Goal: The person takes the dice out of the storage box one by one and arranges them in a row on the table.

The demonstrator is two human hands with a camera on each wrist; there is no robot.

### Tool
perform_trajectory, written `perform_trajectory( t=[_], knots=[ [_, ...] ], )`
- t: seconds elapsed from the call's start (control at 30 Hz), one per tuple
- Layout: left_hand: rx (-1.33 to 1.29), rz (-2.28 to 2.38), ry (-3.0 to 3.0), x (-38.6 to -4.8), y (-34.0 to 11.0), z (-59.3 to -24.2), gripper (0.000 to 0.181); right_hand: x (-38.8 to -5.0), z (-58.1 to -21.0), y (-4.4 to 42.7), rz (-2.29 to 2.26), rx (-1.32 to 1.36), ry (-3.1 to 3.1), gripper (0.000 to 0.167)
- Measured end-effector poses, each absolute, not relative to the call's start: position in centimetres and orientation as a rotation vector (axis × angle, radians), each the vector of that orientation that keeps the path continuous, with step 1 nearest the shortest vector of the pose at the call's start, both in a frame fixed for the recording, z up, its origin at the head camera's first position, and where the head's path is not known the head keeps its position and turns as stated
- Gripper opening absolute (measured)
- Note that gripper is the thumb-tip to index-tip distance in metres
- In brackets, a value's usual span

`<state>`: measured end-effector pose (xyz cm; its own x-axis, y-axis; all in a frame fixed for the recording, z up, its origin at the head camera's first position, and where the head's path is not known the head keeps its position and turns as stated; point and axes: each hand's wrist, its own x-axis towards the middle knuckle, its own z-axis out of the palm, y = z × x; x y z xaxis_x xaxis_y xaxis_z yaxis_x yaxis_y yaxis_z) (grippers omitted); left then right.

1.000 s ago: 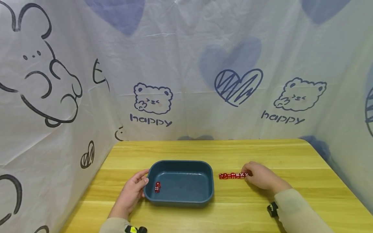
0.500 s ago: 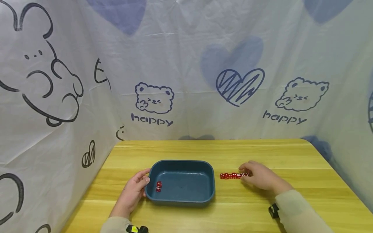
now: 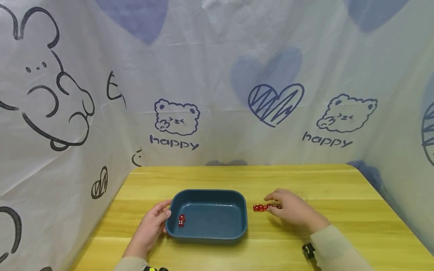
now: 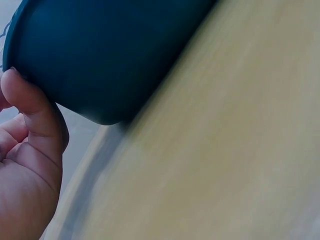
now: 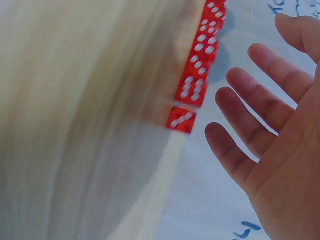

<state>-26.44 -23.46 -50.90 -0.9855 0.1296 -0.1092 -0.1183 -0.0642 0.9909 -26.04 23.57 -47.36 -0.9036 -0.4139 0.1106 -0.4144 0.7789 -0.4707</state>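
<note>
A dark blue-green plastic tray (image 3: 210, 238) stands on the table, two red dice (image 3: 181, 220) lying near its left end. My left hand (image 3: 152, 224) grips the tray's left rim, with the thumb at the edge. In the left wrist view, that thumb (image 4: 37, 112) shows against the tray's wall (image 4: 100, 55). To the tray's right is a row of red dice with white pips (image 3: 260, 207). Over its right part hovers my right hand (image 3: 293, 209), which hides some dice. The right wrist view shows its fingers parted beside the row (image 5: 200, 60); one die (image 5: 181, 120) sits slightly apart at the end.
The yellow wood-grain table (image 3: 217, 258) reaches back to a white printed curtain (image 3: 217, 124), which also hangs along both sides. Bare tabletop separates the tray from the row of dice. Black wrist straps (image 3: 307, 250) sit at the sleeves.
My right hand has moved left along the dice row, and its thumb and fingers have spread. The left hand stays at the tray's rim. The head view has shifted slightly.
</note>
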Motion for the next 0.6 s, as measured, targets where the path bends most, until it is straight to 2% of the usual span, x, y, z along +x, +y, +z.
perform_trajectory(
  t=[0.3, 0.6],
  knots=[
    [-0.026, 2.191, 1.993, -26.0, -23.7, -51.1, 0.046, -25.1, -45.8, 19.7, 0.795, 0.811, -2.889, 0.026],
    [-0.016, 2.188, 2.004, -26.5, -23.5, -51.1, 0.044, -26.0, -40.7, 13.7, 0.715, 0.985, -2.919, 0.027]
  ],
)
